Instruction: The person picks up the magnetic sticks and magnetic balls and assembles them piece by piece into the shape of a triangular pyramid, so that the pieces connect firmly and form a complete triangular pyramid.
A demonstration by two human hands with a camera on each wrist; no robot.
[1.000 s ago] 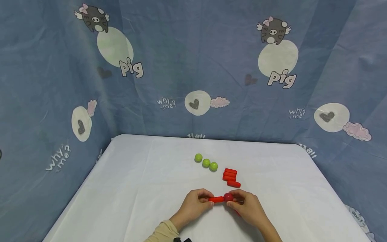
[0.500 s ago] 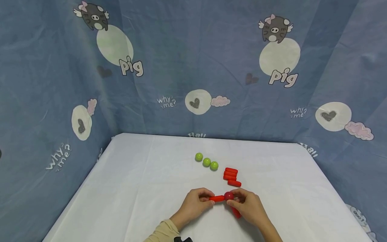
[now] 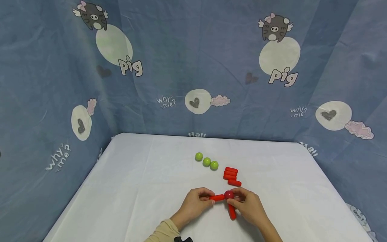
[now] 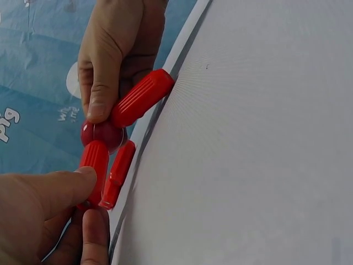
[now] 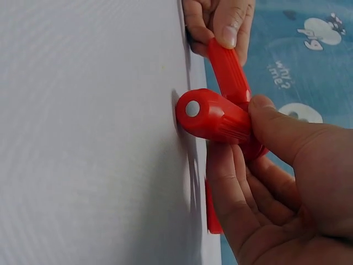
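My left hand pinches a ridged red rod between thumb and fingers. The rod's other end meets a dark red ball, which my right hand grips by thumb and fingers. A second red rod extends from the ball toward the near side of the table. In the right wrist view this second rod shows a round silvery disc in its end. The left wrist view shows both rods against the ball, partly covered by the right thumb.
Several loose red rods lie together just beyond the hands on the white table. Farther back are three green balls in a slanting row. A blue printed cloth hangs behind and beside the table.
The second red rod has come out from behind the right hand, its free end swinging left to point toward the near edge. Both hands stay in nearly the same place.
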